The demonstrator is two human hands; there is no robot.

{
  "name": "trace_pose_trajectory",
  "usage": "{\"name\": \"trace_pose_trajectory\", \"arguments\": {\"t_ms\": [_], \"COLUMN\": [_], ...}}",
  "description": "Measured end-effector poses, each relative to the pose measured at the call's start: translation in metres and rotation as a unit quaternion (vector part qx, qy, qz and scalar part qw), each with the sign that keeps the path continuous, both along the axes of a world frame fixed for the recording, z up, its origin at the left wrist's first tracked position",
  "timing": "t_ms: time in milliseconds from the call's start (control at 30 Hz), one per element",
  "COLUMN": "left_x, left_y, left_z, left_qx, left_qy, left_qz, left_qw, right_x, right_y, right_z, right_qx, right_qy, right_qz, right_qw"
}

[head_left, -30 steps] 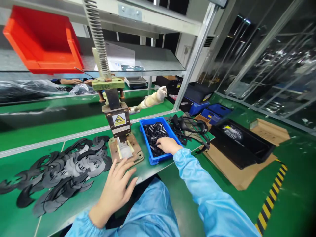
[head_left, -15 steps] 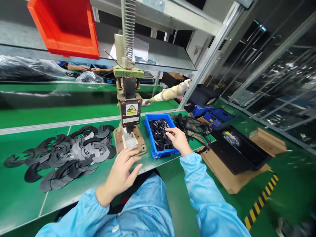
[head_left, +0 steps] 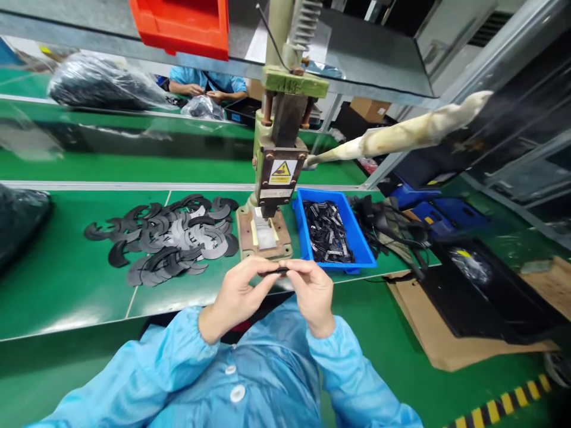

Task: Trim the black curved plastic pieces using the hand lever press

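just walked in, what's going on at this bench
The wearer's left hand and right hand hold a small black piece between them, on the near side of a press. To the press's left, curved dark pieces lie heaped on the green bench. To its right stands a blue bin with many small black parts inside.

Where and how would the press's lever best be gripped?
Probably by the thick, pale-wrapped outer end of the lever, with the right hand coming from the right side: it juts rightward and upward from the press, thinner near its root.
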State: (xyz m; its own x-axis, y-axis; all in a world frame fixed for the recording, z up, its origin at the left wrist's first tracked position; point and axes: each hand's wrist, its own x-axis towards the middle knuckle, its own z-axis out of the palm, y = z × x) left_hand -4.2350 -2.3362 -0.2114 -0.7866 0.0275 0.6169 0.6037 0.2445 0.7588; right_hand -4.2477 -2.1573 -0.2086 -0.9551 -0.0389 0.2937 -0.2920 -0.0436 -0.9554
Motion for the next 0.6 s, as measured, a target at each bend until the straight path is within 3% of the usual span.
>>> {"name": "trace_pose_trajectory", "arguments": {"t_ms": [233,600], "left_x": [0.007,0.013], "left_y": [-0.011,-0.009], "left_z": [-0.011,-0.013], "left_qx": [-0.015,-0.016], "left_qy": [0.000,-0.036], "left_qz": [-0.014,-0.014], "left_qw": [1.000,0.999], "right_x": [0.006,0.009], "right_y": [0.001,0.002], "right_z": [-0.017,-0.023], "right_qx": [-0.009,-0.008], "right_qy": [-0.013,-0.030], "right_qz": [0.033,0.027], "right_qw": [0.999,0.999]}}
